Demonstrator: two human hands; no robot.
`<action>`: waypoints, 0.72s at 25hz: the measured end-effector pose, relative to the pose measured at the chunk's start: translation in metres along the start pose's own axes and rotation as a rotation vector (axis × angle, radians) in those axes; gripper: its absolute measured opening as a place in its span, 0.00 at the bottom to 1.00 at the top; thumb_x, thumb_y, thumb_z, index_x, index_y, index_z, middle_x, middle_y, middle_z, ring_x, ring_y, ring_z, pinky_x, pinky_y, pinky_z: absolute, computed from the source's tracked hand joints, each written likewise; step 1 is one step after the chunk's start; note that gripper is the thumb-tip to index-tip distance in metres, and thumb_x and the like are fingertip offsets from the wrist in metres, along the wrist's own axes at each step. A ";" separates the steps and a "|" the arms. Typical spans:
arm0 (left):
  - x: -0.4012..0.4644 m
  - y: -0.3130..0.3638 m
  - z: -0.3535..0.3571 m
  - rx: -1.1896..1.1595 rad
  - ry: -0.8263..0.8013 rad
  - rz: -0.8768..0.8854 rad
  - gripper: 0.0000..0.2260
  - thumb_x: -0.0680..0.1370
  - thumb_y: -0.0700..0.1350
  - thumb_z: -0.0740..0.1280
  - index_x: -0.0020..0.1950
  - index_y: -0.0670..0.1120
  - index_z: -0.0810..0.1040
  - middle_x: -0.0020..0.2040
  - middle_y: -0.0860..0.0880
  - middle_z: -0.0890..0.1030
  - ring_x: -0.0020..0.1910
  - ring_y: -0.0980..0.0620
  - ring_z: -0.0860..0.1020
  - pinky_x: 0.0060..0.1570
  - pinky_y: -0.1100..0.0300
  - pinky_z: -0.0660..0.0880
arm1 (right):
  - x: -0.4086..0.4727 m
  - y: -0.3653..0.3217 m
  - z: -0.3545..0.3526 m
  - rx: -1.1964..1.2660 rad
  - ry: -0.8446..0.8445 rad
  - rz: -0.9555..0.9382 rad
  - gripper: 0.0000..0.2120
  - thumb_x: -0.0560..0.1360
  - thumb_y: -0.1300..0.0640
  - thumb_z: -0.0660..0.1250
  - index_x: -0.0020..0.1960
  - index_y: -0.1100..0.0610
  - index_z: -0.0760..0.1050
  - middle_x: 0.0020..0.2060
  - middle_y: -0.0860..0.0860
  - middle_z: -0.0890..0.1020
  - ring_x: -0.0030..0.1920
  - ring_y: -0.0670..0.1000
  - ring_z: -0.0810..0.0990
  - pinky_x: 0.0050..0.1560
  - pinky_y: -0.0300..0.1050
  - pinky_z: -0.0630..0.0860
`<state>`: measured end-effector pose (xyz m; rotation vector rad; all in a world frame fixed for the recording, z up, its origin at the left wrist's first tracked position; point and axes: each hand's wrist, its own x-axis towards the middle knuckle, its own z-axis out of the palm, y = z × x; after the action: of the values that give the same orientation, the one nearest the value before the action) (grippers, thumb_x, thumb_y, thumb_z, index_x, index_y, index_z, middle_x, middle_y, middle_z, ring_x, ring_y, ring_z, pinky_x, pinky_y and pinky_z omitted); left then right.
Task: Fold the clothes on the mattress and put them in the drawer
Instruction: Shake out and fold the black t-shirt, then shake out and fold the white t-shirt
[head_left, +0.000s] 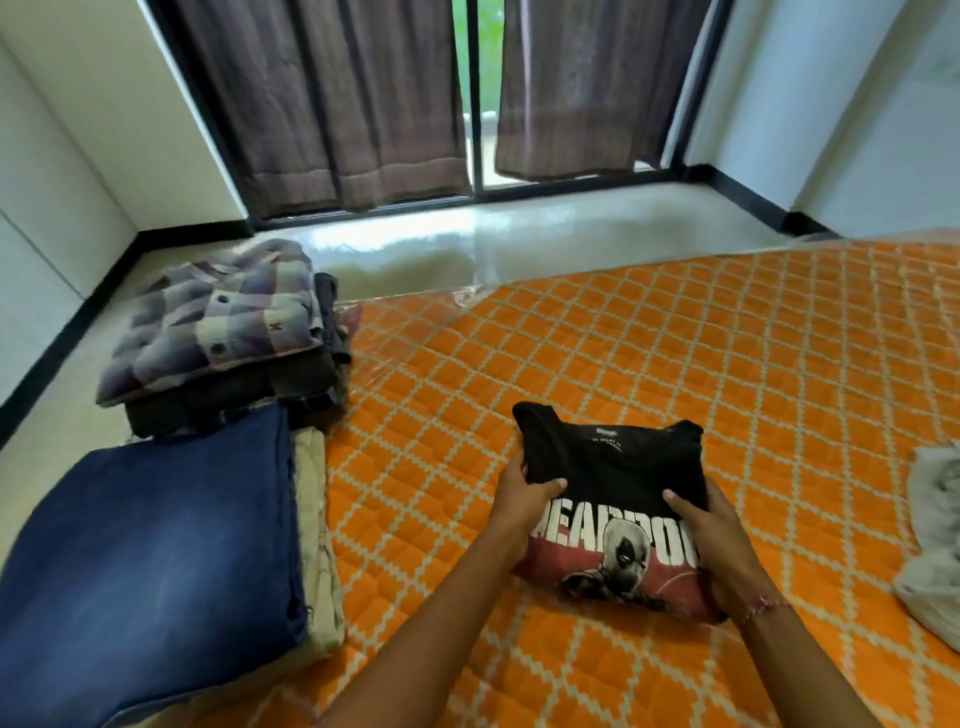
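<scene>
- Head view looks down on an orange quilted mattress (649, 364) that fills the centre and right of the frame.
- Low in the centre, a black printed T-shirt (613, 499) lies on the mattress, folded into a compact rectangle with its print facing up.
- Left hand (519, 499) holds the shirt's left edge, thumb on top and fingers tucked under; its grip is clamped on the cloth.
- Right hand (719, 535) does the same at the right edge, thumb across the top of the fabric, grip closed on the shirt.
- Done so far, judging by how things lie: two stacks sit at the left of the frame. A plaid shirt (218, 322) tops a pile of dark garments at the upper left, and folded blue jeans (150, 566) rest over a beige garment (319, 540) at the lower left.
- Left to do: a pale, crumpled garment (935, 540) at the right edge looks unfolded.
- No drawer shows anywhere, so putting the clothes away appears not yet begun.
- Overall the folding looks mostly finished, with the black shirt seemingly ready to join a stack.
</scene>
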<state>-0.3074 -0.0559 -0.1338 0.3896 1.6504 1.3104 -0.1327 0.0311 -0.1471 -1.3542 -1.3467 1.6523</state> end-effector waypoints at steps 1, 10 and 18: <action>0.009 0.008 -0.014 -0.009 0.046 0.045 0.28 0.76 0.32 0.66 0.74 0.45 0.63 0.65 0.43 0.75 0.61 0.43 0.76 0.59 0.48 0.75 | 0.011 -0.007 0.018 0.008 -0.033 -0.021 0.24 0.78 0.67 0.61 0.72 0.56 0.65 0.65 0.55 0.74 0.60 0.54 0.75 0.58 0.50 0.72; 0.128 0.124 -0.159 0.047 0.424 0.242 0.26 0.75 0.31 0.66 0.71 0.42 0.65 0.57 0.45 0.76 0.56 0.47 0.75 0.52 0.57 0.74 | 0.144 -0.102 0.217 -0.011 -0.350 -0.165 0.20 0.78 0.66 0.62 0.69 0.58 0.67 0.57 0.56 0.78 0.50 0.54 0.80 0.49 0.45 0.80; 0.150 0.077 -0.163 0.822 0.599 0.109 0.32 0.78 0.34 0.59 0.79 0.46 0.47 0.77 0.43 0.56 0.74 0.43 0.59 0.67 0.49 0.65 | 0.181 -0.057 0.229 -0.600 -0.270 -0.189 0.21 0.77 0.62 0.64 0.69 0.60 0.67 0.61 0.61 0.77 0.57 0.59 0.77 0.55 0.49 0.73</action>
<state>-0.5373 -0.0115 -0.1429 0.6058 2.6965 0.7912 -0.4105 0.1365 -0.1617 -1.2848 -2.1823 1.3904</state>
